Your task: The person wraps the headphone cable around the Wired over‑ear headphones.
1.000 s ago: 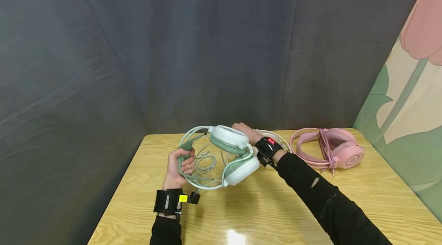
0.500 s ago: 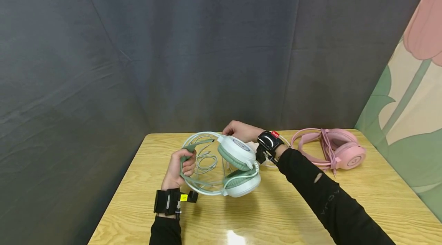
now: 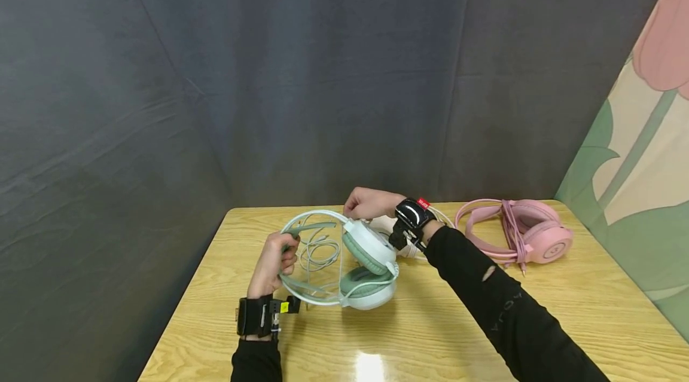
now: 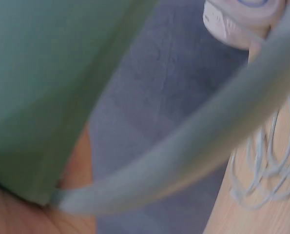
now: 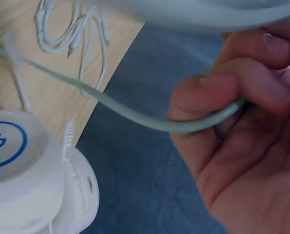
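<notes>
A pair of white and mint-green headphones (image 3: pixel 369 297) hangs above the table in the head view, tilted with both ear cups to the right. My left hand (image 3: pixel 273 262) grips it by the headband; the green strap (image 4: pixel 52 73) fills much of the left wrist view. Beyond the upper cup is my right hand (image 3: pixel 371 202). In the right wrist view, its curled fingers hold a thin pale green cable (image 5: pixel 149 122), whose end is hidden in the hand. A coiled light cable (image 3: pixel 321 259) lies on the table behind the headband.
Pink headphones (image 3: pixel 546 244) with a wrapped cord lie at the right rear of the wooden table (image 3: pixel 430 328). White headphones (image 5: pixel 18 190) with a blue ring mark stand near my right wrist, partly hidden in the head view. A dark curtain (image 3: pixel 344 83) rises behind the table.
My right hand has come out from behind the upper ear cup and moved slightly left. The held headphones have turned, with their ear cups lower. My left hand keeps its grip.
</notes>
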`<move>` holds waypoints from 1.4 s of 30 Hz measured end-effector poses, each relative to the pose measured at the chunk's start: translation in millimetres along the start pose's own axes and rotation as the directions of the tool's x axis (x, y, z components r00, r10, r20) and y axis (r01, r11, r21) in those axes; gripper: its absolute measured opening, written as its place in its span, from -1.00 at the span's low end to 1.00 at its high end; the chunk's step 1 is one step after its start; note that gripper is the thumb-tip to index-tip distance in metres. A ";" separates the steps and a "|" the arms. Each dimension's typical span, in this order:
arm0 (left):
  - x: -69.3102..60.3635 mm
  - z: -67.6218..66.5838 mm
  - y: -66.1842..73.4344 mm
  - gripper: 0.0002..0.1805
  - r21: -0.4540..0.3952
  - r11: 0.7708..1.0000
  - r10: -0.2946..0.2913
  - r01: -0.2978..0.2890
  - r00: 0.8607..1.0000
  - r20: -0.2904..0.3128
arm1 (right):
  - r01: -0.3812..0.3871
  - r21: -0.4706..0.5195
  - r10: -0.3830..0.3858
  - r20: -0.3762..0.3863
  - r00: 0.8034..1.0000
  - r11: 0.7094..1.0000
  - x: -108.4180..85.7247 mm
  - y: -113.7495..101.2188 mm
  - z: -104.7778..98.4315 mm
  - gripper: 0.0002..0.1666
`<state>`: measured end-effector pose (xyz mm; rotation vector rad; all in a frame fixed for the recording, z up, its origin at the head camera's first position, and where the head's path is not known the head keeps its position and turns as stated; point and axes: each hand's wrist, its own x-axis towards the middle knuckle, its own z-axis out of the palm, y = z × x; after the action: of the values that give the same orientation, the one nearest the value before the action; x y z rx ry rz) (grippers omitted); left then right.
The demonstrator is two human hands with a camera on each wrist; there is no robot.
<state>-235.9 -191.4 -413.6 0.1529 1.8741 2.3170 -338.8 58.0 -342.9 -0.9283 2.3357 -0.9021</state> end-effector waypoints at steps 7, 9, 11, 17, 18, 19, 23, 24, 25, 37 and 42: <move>-5.5 1.1 8.5 -0.76 0.102 0.994 0.042 -0.030 0.992 -0.119 | 0.079 -0.086 -0.081 -0.011 0.997 0.993 0.1 -20.0 0.7 -0.54; -6.4 0.3 11.0 -0.74 0.114 0.993 0.049 -0.032 0.988 -0.143 | 0.108 -0.171 -0.119 -0.055 0.991 0.979 -0.6 -26.9 0.2 -0.53; -7.8 -0.3 14.4 -0.72 0.122 0.992 0.056 -0.036 0.984 -0.168 | 0.120 -0.243 -0.148 -0.101 0.984 0.962 -1.2 -33.2 0.0 -0.54; -14.0 2.2 24.4 -0.73 0.185 0.982 0.070 -0.030 0.975 -0.212 | 0.132 -0.329 -0.200 -0.180 0.963 0.935 -2.8 -45.6 1.8 -0.52; -14.6 2.8 25.2 -0.74 0.193 0.981 0.070 -0.026 0.971 -0.227 | 0.132 -0.336 -0.205 -0.189 0.960 0.932 -3.1 -46.9 2.3 -0.52; -15.0 3.3 25.5 -0.75 0.203 0.979 0.073 -0.023 0.967 -0.245 | 0.132 -0.343 -0.208 -0.196 0.958 0.930 -3.4 -48.1 2.7 -0.52; -14.4 2.7 23.3 -0.78 0.221 0.975 0.101 -0.032 0.946 -0.307 | 0.121 -0.337 -0.204 -0.226 0.953 0.934 -5.1 -53.1 4.0 -0.54; -14.4 2.3 22.3 -0.79 0.228 0.973 0.112 -0.040 0.944 -0.310 | 0.113 -0.333 -0.198 -0.234 0.952 0.936 -5.4 -54.3 4.1 -0.56; -14.3 2.0 21.2 -0.79 0.239 0.970 0.127 -0.053 0.944 -0.304 | 0.105 -0.329 -0.192 -0.243 0.951 0.938 -5.6 -55.3 4.0 -0.56; -8.6 0.0 14.2 -0.83 0.330 0.942 0.194 -0.056 0.895 -0.401 | 0.068 -0.360 -0.192 -0.323 0.926 0.931 -11.9 -56.7 5.2 -0.54; -9.5 -10.9 15.1 -0.82 0.353 0.933 0.260 -0.067 0.805 -0.534 | 0.080 -0.310 -0.205 -0.394 0.896 0.947 -16.7 -69.8 0.3 -0.53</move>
<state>-229.4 -206.8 -401.0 -0.4202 2.6190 2.3195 -298.2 31.3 -290.2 -1.1269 2.8595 -0.9096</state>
